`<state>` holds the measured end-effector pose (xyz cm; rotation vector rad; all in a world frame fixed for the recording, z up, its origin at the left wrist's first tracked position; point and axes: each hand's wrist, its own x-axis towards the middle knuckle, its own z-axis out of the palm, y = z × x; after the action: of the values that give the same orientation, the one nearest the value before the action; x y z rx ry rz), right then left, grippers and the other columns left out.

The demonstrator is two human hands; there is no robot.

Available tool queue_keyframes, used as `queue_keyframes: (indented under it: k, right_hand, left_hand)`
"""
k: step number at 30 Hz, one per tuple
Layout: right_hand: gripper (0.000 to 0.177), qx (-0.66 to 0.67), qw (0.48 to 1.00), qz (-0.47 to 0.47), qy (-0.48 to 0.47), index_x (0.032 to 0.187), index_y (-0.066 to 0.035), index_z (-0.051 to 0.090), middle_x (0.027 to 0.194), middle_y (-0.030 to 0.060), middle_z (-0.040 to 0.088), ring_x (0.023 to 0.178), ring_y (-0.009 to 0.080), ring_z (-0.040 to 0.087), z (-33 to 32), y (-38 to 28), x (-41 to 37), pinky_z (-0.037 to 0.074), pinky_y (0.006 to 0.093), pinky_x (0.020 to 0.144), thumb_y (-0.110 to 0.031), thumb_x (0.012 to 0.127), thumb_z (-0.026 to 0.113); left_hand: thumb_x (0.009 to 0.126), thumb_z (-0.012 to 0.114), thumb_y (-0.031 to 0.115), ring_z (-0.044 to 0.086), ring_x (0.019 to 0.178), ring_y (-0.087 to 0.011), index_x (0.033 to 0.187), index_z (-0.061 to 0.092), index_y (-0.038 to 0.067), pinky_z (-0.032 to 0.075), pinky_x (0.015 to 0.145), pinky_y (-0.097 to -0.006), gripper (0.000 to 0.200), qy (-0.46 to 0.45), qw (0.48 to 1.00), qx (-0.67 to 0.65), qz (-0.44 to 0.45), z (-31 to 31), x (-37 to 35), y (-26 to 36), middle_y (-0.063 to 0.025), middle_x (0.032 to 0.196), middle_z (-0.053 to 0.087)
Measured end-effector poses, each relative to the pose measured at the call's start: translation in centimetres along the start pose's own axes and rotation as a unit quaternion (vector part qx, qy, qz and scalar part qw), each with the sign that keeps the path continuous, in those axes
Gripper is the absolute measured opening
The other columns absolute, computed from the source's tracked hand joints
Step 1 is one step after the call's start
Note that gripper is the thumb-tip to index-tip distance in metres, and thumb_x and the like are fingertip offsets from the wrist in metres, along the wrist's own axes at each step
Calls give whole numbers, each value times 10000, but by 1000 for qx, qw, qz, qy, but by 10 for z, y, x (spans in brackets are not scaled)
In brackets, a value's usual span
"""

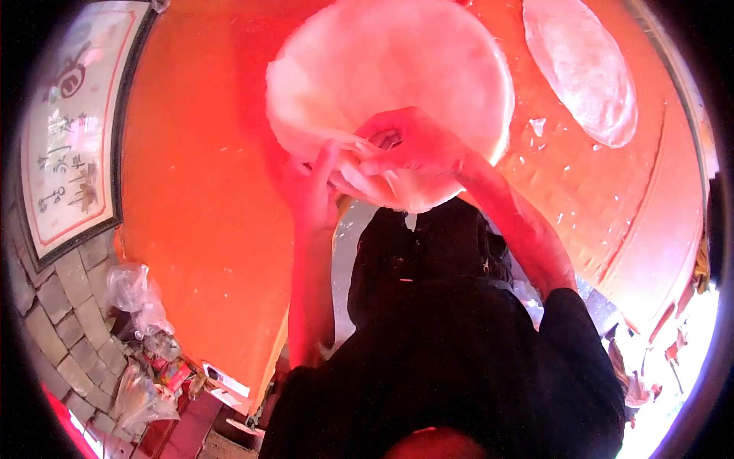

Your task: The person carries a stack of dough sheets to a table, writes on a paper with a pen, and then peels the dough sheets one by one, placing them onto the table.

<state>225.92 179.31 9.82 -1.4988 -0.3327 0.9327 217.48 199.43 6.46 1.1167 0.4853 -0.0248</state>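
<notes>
A large, round, pale sheet with a soft-looking rim spreads over the orange tabletop in front of me. Its near edge is gathered into folds between my hands. My left hand grips the folds at the near left, its thumb pointing up along them. From the right, my right hand reaches over the sheet with curled fingers and pinches the same gathered edge. The hands are close together, with the folds bunched between them. Part of the left fingers is hidden under the material.
A flat, oval, whitish piece lies on the table at the right, near small white scraps. A framed panel with written characters stands at the left. Plastic bags and litter lie on the paved ground.
</notes>
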Motion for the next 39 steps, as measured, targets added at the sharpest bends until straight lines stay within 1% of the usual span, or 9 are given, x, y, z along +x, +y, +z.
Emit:
queue_keyframes:
  k: [13,19,20,22,24,27,33,36,39]
  right_hand:
    - [325,-183,976,-29,112,1130,4,666,936,108,719,848,172,678,20,-3,-1,545,315,763,-186,869,696]
    - [255,-335,901,-124,245,1020,-71,704,819,134,712,727,186,676,11,13,0,543,339,664,-206,804,719]
    - [246,-349,887,-138,269,1011,-69,707,816,125,710,726,179,671,15,15,3,541,336,664,-203,805,721]
    - [229,-365,858,-170,320,993,-66,714,809,106,707,725,167,662,24,15,7,538,330,664,-198,806,725]
    - [212,-334,850,-182,366,975,-63,720,803,87,703,723,154,653,25,15,13,535,325,664,-193,808,729]
    - [188,-189,850,-169,462,948,-59,729,794,59,698,721,135,638,-17,6,14,530,317,664,-185,810,735]
    - [212,-140,809,-149,551,951,-38,750,786,-24,671,738,69,591,-204,-36,-164,501,273,659,-219,840,746]
    - [342,-249,724,-129,630,1020,-28,729,835,61,716,762,153,648,-289,22,-259,519,324,683,-329,861,696]
    - [494,-533,425,123,721,1167,-42,664,1100,221,687,990,407,650,-269,12,-277,534,431,826,-397,828,714]
  left_hand:
    - [903,569,-11,671,946,-231,1217,554,1,566,809,-358,315,49,998,-25,14,-3,-5,-6,-118,1077,663]
    - [860,603,0,590,767,-99,1084,615,15,482,599,-265,224,74,995,57,41,2,-6,-4,-20,890,598]
    - [870,588,38,604,802,-120,1071,631,26,481,640,-266,206,39,987,-157,1,-27,-11,-28,-35,930,618]
    - [887,565,93,626,877,-161,1104,633,21,496,725,-296,239,29,983,-175,-53,-54,2,-37,-61,1012,643]
    - [898,547,95,637,910,-179,1144,611,9,523,766,-319,268,61,997,14,-34,-21,4,-10,-69,1043,643]
    - [913,557,153,598,1131,-248,1277,527,-42,482,976,-414,414,12,999,-16,-45,-53,9,-18,-111,1237,595]
    - [936,516,114,580,1161,-239,1319,517,-16,494,954,-401,405,30,993,-95,-71,-43,-2,-18,-112,1281,590]
    - [951,509,105,580,1133,-226,1341,495,20,501,925,-381,400,12,992,-108,-70,-41,-3,-15,-100,1286,574]
    - [965,502,97,580,1104,-212,1362,473,56,508,896,-361,400,-47,991,-122,-39,-27,-7,-9,-88,1291,558]
